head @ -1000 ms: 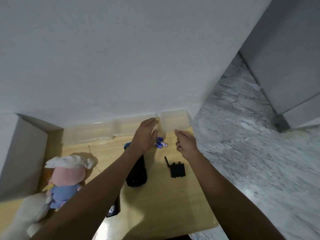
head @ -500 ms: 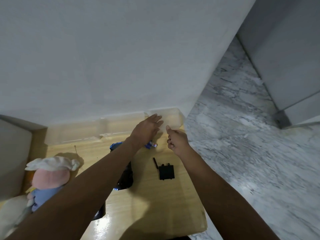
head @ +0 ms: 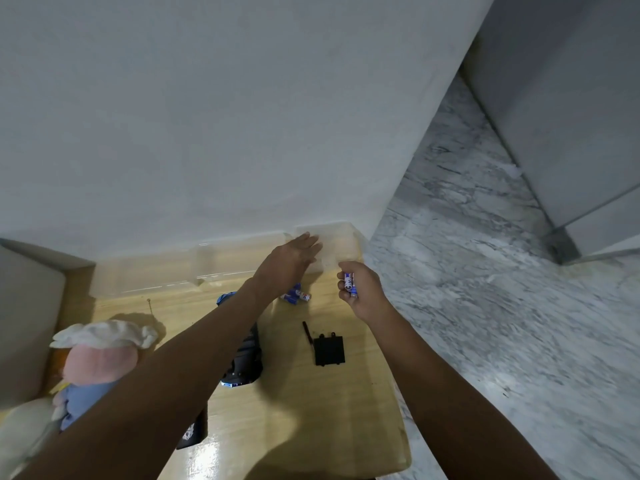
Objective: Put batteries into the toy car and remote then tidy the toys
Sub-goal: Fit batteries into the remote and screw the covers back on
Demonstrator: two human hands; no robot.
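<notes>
**Batteries in hand, none fitted yet**

The right hand (head: 362, 289) has its fingers and thumb curled around one or two blue-and-white batteries (head: 349, 283), held upright just above the far right corner of a wooden table (head: 311, 410). The left hand (head: 291, 261) reaches forward with its fingers straight and close together, the tips against a small clear plastic box (head: 337, 244) that sits at the table's back edge by the wall; it holds nothing. Just beneath that hand, a few more loose batteries (head: 296, 296) lie on the wood.

Moving outward, a small black remote (head: 328, 349) with a thin antenna lies flat on the table, near the right forearm and apart from the loose batteries. The toy car (head: 244, 358), dark with blue trim, lies lengthwise under the left forearm, which hides much of it. Whether either battery compartment is open cannot be told. A longer clear tray (head: 156, 271) runs along the wall to the left of the box. At the far left, a plush doll (head: 93, 362) with a pink head, white hat and blue body rests near the table edge. Grey marble floor (head: 502, 306) lies to the right.

Judging by this, the task is at an early stage: batteries are being gathered, while the car and remote seemingly await loading, and the toys are not yet tidied.
</notes>
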